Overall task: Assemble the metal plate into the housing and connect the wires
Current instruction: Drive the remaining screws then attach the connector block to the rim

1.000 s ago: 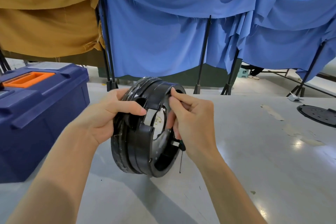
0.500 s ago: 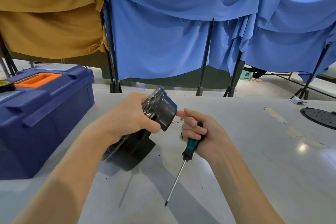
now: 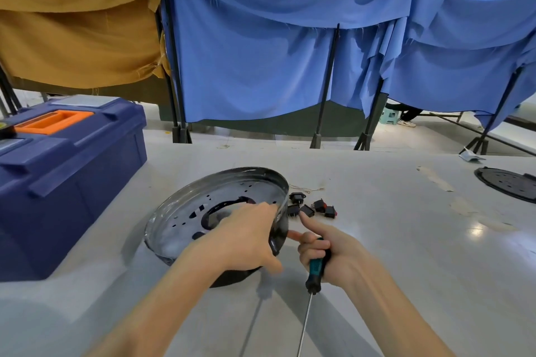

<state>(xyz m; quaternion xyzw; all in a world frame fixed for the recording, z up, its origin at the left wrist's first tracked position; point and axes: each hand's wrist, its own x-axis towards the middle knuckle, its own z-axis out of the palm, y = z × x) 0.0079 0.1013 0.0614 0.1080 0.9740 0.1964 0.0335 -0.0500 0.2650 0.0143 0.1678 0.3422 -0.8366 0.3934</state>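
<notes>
A round shiny metal plate (image 3: 185, 211) with small holes and a dark central opening sits inside the black housing (image 3: 232, 277), which lies on the grey table in front of me. My left hand (image 3: 246, 240) grips the plate's right rim, fingers over the top and thumb down the housing's side. My right hand (image 3: 333, 252) holds a teal-handled screwdriver (image 3: 314, 275), shaft pointing down toward me, with the index finger stretched out toward the housing's rim. Several small black switches (image 3: 313, 207) lie just right of the plate. Thin wire (image 3: 307, 189) lies behind them.
A large blue toolbox (image 3: 66, 182) with an orange handle stands at the left. A black round perforated cover (image 3: 510, 182) lies at the far right edge. Blue and tan cloths hang on black stands behind the table (image 3: 406, 255).
The housing went from upright in both hands to lying flat with the plate facing up. My right hand let go of it and took hold of the screwdriver.
</notes>
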